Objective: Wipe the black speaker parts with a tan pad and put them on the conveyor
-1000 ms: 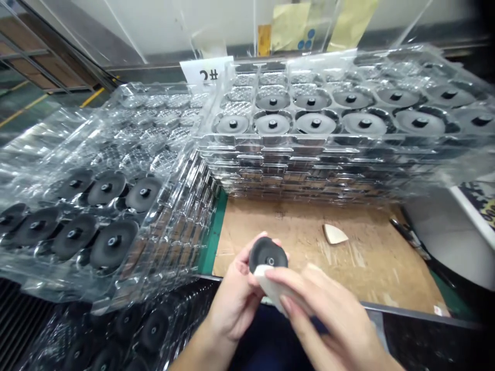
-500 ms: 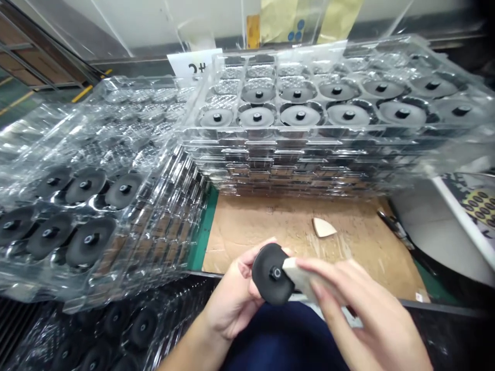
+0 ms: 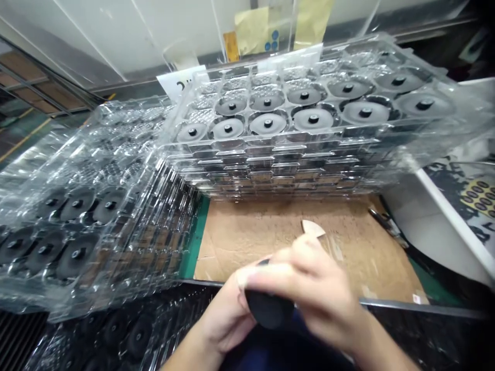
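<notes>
My left hand [image 3: 228, 309] is closed on the rim of a black round disc [image 3: 270, 309] with a raised hub, tilted above the table's front edge. Across the top of that disc lies my right hand [image 3: 313, 288], smeared by motion, its fingers bent and pressed together. The white pad that showed in this hand half a second ago is hidden behind the fingers now. Just beyond the right hand, a pale wedge-shaped pad [image 3: 312, 228] lies on the brown cardboard sheet [image 3: 240, 232].
Stacked clear plastic trays [image 3: 278, 154] with black discs stand behind the cardboard. Another tray stack [image 3: 127, 242] rises at the left. A dark slim tool [image 3: 386, 224] lies at the cardboard's right, beside a white curved bin [image 3: 436, 232]. More discs [image 3: 139, 335] sit low at the left.
My right hand has moved left and over the disc, covering its hub and the white pad. The disc has tipped. The whole view has shifted slightly.
</notes>
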The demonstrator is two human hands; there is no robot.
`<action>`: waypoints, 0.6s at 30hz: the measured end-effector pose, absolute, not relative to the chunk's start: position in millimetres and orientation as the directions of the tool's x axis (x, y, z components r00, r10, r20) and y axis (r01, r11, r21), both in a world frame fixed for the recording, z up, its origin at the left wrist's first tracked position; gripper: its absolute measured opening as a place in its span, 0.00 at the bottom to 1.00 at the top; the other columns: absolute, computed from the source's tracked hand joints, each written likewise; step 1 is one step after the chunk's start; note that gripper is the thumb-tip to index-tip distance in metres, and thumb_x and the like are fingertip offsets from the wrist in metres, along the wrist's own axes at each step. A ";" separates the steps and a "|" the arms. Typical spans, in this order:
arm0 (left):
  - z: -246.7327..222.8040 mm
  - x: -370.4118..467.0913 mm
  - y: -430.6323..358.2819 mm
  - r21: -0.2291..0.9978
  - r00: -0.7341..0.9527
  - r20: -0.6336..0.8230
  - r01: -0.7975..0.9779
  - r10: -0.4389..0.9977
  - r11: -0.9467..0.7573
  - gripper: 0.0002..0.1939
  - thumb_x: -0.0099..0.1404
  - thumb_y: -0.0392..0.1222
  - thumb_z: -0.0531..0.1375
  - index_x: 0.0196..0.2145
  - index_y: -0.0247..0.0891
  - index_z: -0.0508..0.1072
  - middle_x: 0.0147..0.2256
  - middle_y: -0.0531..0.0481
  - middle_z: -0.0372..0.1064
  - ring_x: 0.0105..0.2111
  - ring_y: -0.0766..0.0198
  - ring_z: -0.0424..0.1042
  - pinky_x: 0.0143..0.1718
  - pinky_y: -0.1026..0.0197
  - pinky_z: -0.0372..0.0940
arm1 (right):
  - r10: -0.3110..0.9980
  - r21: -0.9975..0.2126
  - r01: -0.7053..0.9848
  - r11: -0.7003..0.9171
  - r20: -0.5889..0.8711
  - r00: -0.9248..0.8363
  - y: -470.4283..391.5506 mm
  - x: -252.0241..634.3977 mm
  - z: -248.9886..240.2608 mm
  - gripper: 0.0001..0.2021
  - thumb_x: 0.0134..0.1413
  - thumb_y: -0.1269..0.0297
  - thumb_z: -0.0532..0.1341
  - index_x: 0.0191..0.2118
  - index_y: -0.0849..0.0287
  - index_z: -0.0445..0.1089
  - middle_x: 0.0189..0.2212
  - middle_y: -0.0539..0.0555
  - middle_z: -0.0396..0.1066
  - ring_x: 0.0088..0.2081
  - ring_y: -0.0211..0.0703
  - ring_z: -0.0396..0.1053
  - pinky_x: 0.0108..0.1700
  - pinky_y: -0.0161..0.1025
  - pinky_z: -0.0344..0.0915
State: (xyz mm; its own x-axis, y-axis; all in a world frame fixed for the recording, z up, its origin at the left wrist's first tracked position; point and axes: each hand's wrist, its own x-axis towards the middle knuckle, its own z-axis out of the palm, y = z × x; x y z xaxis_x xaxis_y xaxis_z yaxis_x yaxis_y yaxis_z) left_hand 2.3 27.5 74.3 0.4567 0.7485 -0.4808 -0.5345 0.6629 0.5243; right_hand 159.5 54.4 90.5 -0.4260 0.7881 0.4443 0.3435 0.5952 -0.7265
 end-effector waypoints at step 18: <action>66.4 13.4 27.0 0.405 0.573 -0.379 -0.604 0.727 0.687 0.28 0.52 0.57 0.60 0.44 0.34 0.71 0.41 0.44 0.72 0.41 0.54 0.72 0.42 0.60 0.67 | 0.925 -0.755 0.537 0.376 0.270 -0.267 47.0 162.6 -52.7 0.13 0.61 0.60 0.50 0.48 0.57 0.63 0.39 0.54 0.68 0.37 0.38 0.68 0.40 0.40 0.66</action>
State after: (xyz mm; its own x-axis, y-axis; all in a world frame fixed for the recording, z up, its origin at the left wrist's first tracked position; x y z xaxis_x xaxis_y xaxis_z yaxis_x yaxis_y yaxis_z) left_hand 13.4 27.0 66.4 0.5730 0.7268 -0.3787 -0.6037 0.6868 0.4048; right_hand 162.6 47.0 -52.7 -0.2674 0.9249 0.2703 0.5368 0.3759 -0.7553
